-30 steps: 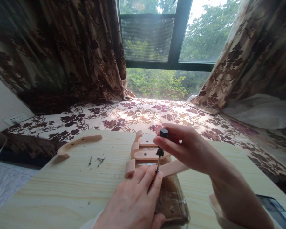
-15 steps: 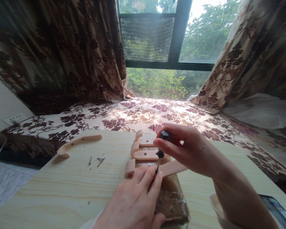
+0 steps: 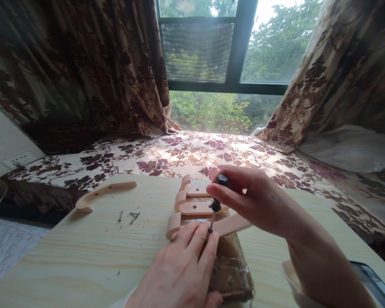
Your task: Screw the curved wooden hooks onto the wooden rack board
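In my right hand is a screwdriver, its black handle pinched between thumb and fingers. Its shaft points down at a screw in the nearest curved wooden hook. My left hand presses that hook onto a brown, plastic-wrapped board, with fingertips on both sides of the screw. Beyond it, a second hook and a third hook lie across the board, showing dark screw heads or holes. My palm hides part of the board.
A loose wooden hook lies at the left of the pale wooden table. Several screws and dark crumbs are scattered nearby. A phone-like dark device sits at the right. Floral fabric covers the ledge behind.
Both hands stay nearly in place, the screwdriver still on the screw. The right fingers have shifted slightly around its handle, and the whole view has moved a little.
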`<state>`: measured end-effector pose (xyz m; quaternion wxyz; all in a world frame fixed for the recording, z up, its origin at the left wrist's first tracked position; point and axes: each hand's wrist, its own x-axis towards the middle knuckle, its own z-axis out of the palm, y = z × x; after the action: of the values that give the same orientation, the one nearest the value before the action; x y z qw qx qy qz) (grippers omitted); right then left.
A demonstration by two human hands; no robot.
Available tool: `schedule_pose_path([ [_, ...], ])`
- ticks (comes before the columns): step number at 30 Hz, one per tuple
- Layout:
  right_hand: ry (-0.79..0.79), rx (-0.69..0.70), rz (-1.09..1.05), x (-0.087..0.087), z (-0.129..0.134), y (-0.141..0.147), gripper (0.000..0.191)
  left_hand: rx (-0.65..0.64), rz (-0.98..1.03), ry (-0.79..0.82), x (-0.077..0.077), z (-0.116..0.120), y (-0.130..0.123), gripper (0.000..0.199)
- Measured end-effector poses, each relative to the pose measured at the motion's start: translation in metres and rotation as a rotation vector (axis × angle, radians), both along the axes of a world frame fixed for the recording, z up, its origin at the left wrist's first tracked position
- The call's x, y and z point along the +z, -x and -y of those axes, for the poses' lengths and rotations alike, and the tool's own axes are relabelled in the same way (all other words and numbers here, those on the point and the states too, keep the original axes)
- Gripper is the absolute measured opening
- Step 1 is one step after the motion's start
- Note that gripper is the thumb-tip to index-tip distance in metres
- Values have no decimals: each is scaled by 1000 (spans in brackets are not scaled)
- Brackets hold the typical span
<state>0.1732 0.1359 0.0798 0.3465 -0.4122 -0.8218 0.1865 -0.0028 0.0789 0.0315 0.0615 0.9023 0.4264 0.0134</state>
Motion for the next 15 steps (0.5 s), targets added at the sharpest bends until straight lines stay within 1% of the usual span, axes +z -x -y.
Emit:
schedule_pose_path([
  [4, 12, 151, -49, 3, 6, -2, 13, -6, -3, 1, 0, 1, 0, 67],
  [6, 25, 184, -56, 4, 7, -2, 12, -7, -4, 1, -1, 1, 1, 66],
  [8, 27, 153, -44, 3, 4, -2, 15, -7, 19, -24, -3, 1, 1, 64],
  [13, 14, -3, -2, -1, -4, 0, 27, -14, 26, -82, -10, 2, 4, 67],
  [15, 6, -2, 0, 0, -2, 1, 26, -14, 3, -65, -12, 1, 3, 70],
])
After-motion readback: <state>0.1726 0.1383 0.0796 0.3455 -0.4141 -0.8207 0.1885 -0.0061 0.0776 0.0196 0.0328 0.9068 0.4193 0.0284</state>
